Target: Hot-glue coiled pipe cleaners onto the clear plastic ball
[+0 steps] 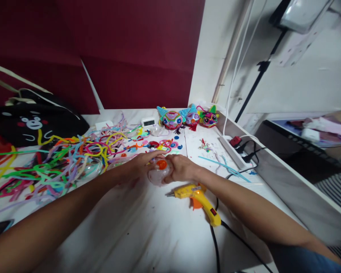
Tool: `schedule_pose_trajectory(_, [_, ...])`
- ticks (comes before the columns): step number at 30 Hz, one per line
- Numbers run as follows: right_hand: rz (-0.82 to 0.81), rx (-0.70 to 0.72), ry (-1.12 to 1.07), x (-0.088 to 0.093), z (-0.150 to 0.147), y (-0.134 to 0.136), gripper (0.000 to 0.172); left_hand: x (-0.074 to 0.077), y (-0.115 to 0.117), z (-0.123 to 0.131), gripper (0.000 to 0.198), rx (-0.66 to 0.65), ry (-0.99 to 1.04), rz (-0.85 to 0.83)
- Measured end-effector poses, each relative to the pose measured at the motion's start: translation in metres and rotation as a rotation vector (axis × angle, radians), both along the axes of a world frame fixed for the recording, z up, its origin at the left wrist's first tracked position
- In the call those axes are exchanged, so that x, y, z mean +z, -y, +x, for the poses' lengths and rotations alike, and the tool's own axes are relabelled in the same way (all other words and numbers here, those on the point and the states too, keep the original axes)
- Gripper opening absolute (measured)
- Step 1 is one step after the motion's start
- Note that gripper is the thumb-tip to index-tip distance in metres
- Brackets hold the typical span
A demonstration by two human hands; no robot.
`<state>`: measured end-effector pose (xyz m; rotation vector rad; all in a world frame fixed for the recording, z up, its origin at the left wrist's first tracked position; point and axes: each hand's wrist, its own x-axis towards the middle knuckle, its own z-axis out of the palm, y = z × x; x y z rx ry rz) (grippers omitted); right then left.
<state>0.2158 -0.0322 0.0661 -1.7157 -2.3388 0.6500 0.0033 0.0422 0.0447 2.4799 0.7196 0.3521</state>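
A clear plastic ball with an orange round piece on its upper side is between my hands, just above or on the white table. My right hand curls around its right side, thumb low on the ball. From the left, my left hand grips it, with fingertips beside the orange piece and over the top. Nearer to me lies a yellow hot glue gun, nozzle toward the left and its black cord trailing down the table.
Tangled pipe cleaners cover the table's left side. Finished-looking decorated balls with ears line the back, by a small digital clock. A power strip runs along the right ledge. A black bag stands at the back left.
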Motion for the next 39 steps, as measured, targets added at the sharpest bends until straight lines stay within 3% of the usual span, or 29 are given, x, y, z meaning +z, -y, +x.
schedule_pose_trajectory(5, [-0.058,0.095,-0.082,0.001,0.017,-0.005,0.083,-0.008,0.020,0.003,0.062,0.066,0.041,0.126])
schedule_pose_trajectory(12, [-0.015,0.038,-0.066,-0.003,0.006,0.001,0.087,-0.023,0.033,0.011,0.053,0.113,0.088,0.292])
schedule_pose_trajectory(22, [-0.080,0.200,-0.187,0.001,0.001,0.003,0.088,-0.024,0.064,-0.006,0.045,0.212,0.091,0.444])
schedule_pose_trajectory(29, [-0.028,0.160,-0.206,-0.007,-0.005,0.002,0.077,-0.025,0.060,-0.004,0.025,0.207,0.111,0.480])
schedule_pose_trajectory(35, [-0.068,0.260,-0.261,-0.007,0.000,-0.010,0.094,-0.025,0.061,-0.006,0.019,0.161,0.145,0.510])
schedule_pose_trajectory(39, [-0.093,0.311,-0.266,-0.007,0.002,-0.016,0.093,-0.024,0.059,-0.006,0.017,0.135,0.202,0.559])
